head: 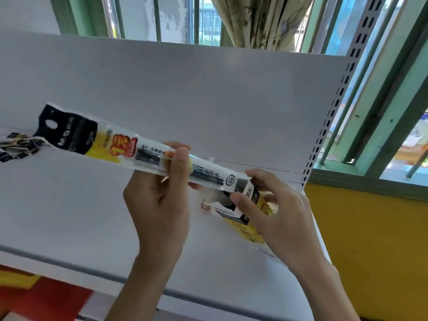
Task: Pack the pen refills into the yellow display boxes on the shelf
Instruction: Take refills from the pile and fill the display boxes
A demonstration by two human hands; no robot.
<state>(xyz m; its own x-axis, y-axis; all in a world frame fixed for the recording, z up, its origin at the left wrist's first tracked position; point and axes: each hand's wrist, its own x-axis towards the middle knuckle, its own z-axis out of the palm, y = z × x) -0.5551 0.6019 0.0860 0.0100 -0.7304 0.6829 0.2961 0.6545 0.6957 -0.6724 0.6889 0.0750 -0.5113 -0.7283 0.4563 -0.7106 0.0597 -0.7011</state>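
**Refill packet held at the mouth of a display box**

Bottom centre: two bare forearms rise over the grey front edge of the white shelf [69, 205]. The left hand [162, 188], at centre frame, pinches a long clear refill packet [111, 144] near its middle, with the thumb pressed on the upper face and the fingers curled behind. The packet slants from its black header at middle left down towards the right. A yellow band with red print crosses it, and dark refills show through the film. Its lower end meets the open top of the yellow display box [245, 225], which stands tilted on the shelf right of centre. The right hand [273, 205] grips that box, thumb on the near face and fingers curled over the far side. At the left edge, further packets [18, 147] lie in a loose heap on the shelf. Behind stands the white back panel [185, 89], with a slotted upright [335, 100] at its right. Beyond, at top, are a green barred window [157, 17] and a patterned curtain [261, 19].
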